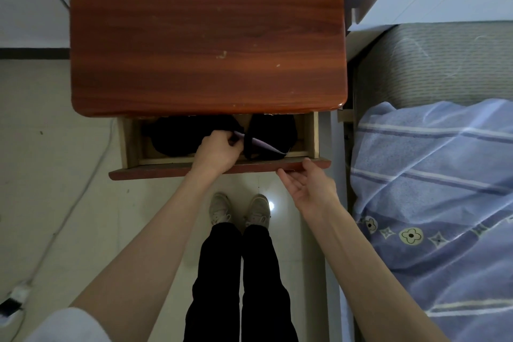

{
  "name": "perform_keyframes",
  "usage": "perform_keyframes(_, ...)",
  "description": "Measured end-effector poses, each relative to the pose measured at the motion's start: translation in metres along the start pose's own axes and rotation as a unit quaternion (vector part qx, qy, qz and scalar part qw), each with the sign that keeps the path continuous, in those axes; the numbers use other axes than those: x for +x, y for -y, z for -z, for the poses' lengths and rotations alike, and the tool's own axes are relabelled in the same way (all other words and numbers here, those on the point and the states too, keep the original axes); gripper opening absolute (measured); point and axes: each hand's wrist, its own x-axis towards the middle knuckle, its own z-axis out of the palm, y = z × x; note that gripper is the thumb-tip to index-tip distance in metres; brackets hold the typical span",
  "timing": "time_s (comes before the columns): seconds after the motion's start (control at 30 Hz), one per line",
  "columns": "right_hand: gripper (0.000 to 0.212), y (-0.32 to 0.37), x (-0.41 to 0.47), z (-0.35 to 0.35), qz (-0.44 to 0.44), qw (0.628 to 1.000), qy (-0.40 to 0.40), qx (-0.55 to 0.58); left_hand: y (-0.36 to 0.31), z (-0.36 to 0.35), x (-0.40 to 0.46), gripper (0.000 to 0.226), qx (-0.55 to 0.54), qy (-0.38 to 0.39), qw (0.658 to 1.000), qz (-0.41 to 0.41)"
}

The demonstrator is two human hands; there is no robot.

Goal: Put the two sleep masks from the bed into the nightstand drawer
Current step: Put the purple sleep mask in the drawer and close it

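Your left hand [219, 151] pinches a sleep mask [266, 134] inside the drawer [312, 136]. Your right hand [308, 184], spread, waits at the drawer front's right end.

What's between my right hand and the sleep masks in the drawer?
In the head view, only the drawer's front panel separates the right hand from the sleep masks; the left hand is already on them.

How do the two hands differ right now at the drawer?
The left hand reaches into the open drawer, fingers pinched on a black sleep mask; the right hand is outside, empty. The left hand is curled, knuckles up; the right hand is open, palm up, fingertips at the drawer front. Both are bare.
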Motion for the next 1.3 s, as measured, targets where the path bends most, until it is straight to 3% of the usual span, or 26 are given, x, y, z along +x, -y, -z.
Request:
perform_keyframes(0.2, 0.018, -0.003, -0.001, 0.001, 0.012, 1.0, 0.012, 0.013, 0.005, -0.001, -0.011, 0.032, -0.073, -0.009, 0.996, -0.042)
perform_keyframes(0.3, 0.019, -0.001, 0.001, 0.0, 0.017, 0.999, 0.031, 0.014, -0.017, -0.006, 0.0, 0.047, -0.152, 0.116, 0.978, -0.083)
perform_keyframes(0.37, 0.022, 0.001, 0.004, 0.001, 0.018, 0.999, 0.037, 0.011, -0.025, -0.011, 0.001, 0.057, -0.043, 0.167, 0.977, -0.126)
perform_keyframes(0.43, 0.028, 0.002, 0.005, 0.002, 0.01, 0.999, 0.046, 0.014, -0.022, -0.009, -0.006, 0.053, 0.089, 0.108, 0.978, -0.156)
perform_keyframes(0.47, 0.031, 0.001, 0.007, 0.002, 0.003, 0.999, 0.051, 0.017, -0.016, -0.005, -0.015, 0.047, 0.093, 0.043, 0.981, -0.166)
perform_keyframes(0.53, 0.04, -0.001, 0.007, 0.004, -0.011, 0.998, 0.064, 0.025, -0.002, 0.001, -0.043, 0.033, -0.004, -0.118, 0.981, -0.152)
perform_keyframes(0.6, 0.049, 0.001, -0.009, 0.001, -0.031, 0.995, 0.084, 0.033, 0.02, 0.02, -0.078, 0.025, -0.138, -0.243, 0.96, -0.023)
perform_keyframes(0.63, 0.053, 0.001, -0.009, 0.002, -0.036, 0.994, 0.092, 0.04, 0.033, 0.022, -0.085, 0.026, -0.243, -0.248, 0.934, 0.082)
perform_keyframes(0.67, 0.055, 0.001, -0.008, 0.002, -0.042, 0.994, 0.095, 0.046, 0.044, 0.025, -0.085, 0.027, -0.37, -0.212, 0.887, 0.174)
perform_keyframes(0.7, 0.057, 0.003, -0.008, 0.003, -0.048, 0.992, 0.1, 0.057, 0.053, 0.028, -0.081, 0.028, -0.505, -0.158, 0.817, 0.23)
perform_keyframes(0.77, 0.062, 0.006, -0.008, 0.004, -0.06, 0.99, 0.1, 0.077, 0.058, 0.035, -0.075, 0.032, -0.694, -0.088, 0.673, 0.241)
perform_keyframes(0.8, 0.065, 0.008, -0.01, 0.002, -0.062, 0.989, 0.105, 0.084, 0.057, 0.04, -0.075, 0.041, -0.738, -0.083, 0.63, 0.227)
perform_keyframes(0.83, 0.068, 0.012, -0.013, -0.003, -0.058, 0.987, 0.117, 0.095, 0.054, 0.044, -0.072, 0.052, -0.759, -0.083, 0.612, 0.206)
perform_keyframes(0.93, 0.072, 0.028, -0.009, -0.028, -0.037, 0.975, 0.163, 0.143, 0.039, 0.067, -0.056, 0.081, -0.775, -0.089, 0.607, 0.148)
perform_keyframes(1.03, 0.07, 0.044, -0.001, -0.056, -0.03, 0.959, 0.182, 0.218, 0.024, 0.091, -0.031, 0.069, -0.792, -0.076, 0.592, 0.125)
perform_keyframes(1.1, 0.068, 0.045, 0.0, -0.064, -0.029, 0.957, 0.165, 0.237, 0.02, 0.094, -0.024, 0.06, -0.781, -0.079, 0.603, 0.142)
perform_keyframes(1.13, 0.067, 0.042, -0.003, -0.062, -0.022, 0.962, 0.154, 0.224, 0.02, 0.094, -0.027, 0.059, -0.752, -0.084, 0.633, 0.162)
perform_keyframes(1.23, 0.054, 0.026, -0.019, -0.048, 0.041, 0.996, 0.073, 0.036, 0.031, 0.08, -0.048, 0.045, -0.577, -0.146, 0.78, 0.194)
perform_keyframes(1.3, 0.033, 0.021, -0.033, -0.041, 0.177, 0.969, -0.025, -0.17, 0.038, 0.077, -0.059, 0.034, -0.373, -0.257, 0.882, 0.129)
